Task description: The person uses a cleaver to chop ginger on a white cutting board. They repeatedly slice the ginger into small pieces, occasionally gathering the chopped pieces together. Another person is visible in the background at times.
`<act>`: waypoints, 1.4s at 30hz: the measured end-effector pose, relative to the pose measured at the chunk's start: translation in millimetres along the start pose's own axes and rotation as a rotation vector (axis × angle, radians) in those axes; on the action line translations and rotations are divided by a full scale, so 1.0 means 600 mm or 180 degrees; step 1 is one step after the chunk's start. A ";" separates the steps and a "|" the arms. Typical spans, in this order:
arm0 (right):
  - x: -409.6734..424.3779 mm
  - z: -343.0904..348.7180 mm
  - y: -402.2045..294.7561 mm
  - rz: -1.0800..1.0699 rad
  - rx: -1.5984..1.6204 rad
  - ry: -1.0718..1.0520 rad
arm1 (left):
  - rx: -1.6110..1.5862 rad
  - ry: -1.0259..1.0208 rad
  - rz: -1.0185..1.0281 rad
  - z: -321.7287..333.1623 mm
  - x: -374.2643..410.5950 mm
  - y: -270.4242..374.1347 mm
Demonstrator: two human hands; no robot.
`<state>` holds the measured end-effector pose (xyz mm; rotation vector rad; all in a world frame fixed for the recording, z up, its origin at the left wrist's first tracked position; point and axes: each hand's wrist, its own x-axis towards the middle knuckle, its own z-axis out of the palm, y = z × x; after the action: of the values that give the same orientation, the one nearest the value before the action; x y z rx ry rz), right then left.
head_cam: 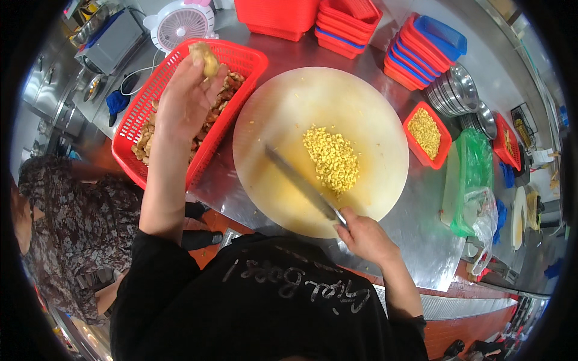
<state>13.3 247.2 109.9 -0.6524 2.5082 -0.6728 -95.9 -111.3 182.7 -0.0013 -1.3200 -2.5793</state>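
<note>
My left hand holds a piece of ginger root above a large red plastic basket. Inside the basket lie many more pieces of ginger, partly hidden by my forearm. My right hand grips the handle of a kitchen knife, whose blade points up and left over a round cutting board. On the board, just right of the blade, sits a heap of chopped yellow ginger. Wet yellow stains spread around the heap.
Right of the board stands a small red basket of chopped yellow bits, beside a green plastic bag. Stacked baskets, steel bowls and a fan line the back. Another person is at my left.
</note>
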 end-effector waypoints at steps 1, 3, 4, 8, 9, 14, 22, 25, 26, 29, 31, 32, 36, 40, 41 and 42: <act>-0.002 -0.002 -0.001 -0.0109 -0.0036 -0.0234 | 0.0145 -0.0042 0.0039 0.003 -0.024 -0.008; 0.002 0.006 0.006 -0.0350 -0.0068 -0.0423 | 0.0332 0.0005 -0.0055 0.006 -0.068 -0.024; 0.005 0.011 0.012 -0.0470 -0.0083 -0.0504 | 0.0375 0.0086 -0.0189 0.004 -0.086 -0.038; 0.018 0.008 0.069 -0.0280 0.0271 -0.0088 | 0.1062 -0.0361 -0.0853 -0.010 -0.155 -0.116; 0.021 -0.002 0.070 -0.0056 0.0371 -0.0002 | 0.1540 -0.0585 -0.0904 -0.021 -0.169 -0.149; 0.015 -0.019 0.042 0.0451 0.0511 0.0210 | 0.3712 -0.2138 0.1741 -0.035 -0.201 -0.277; 0.003 0.010 0.010 0.0256 0.0308 -0.0029 | 0.3876 -0.1791 0.1661 -0.062 -0.222 -0.304; 0.003 0.013 0.006 0.0317 0.0286 -0.0160 | 0.3567 -0.1844 0.1828 -0.072 -0.222 -0.312; 0.003 0.014 0.006 0.0334 0.0277 -0.0182 | 0.3540 -0.1840 0.1911 -0.072 -0.221 -0.312; 0.007 0.015 0.025 0.0177 0.0123 0.0217 | 0.3535 -0.1970 0.1847 -0.065 -0.214 -0.302; 0.015 0.004 0.030 0.0254 0.0095 0.0305 | 0.3450 -0.1942 0.1783 -0.065 -0.210 -0.308; 0.020 -0.003 0.033 0.0293 0.0081 0.0349 | 0.3407 -0.1928 0.1751 -0.066 -0.207 -0.310; 0.040 -0.032 0.082 0.0473 0.0343 0.0303 | 0.3390 -0.1982 0.1554 -0.058 -0.204 -0.306; 0.044 -0.037 0.083 0.0492 0.0121 0.0522 | 0.3360 -0.2025 0.1514 -0.051 -0.198 -0.309; 0.041 -0.037 0.077 0.0475 0.0145 0.0541 | 0.3370 -0.2046 0.1506 -0.049 -0.196 -0.308; 0.039 -0.039 0.071 0.0450 0.0161 0.0559 | 0.3383 -0.2090 0.1497 -0.047 -0.193 -0.306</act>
<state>-31.1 275.0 97.3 -0.4089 2.6577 -0.7676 -19.9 -5.9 6.1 -0.8844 -2.3764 -1.2763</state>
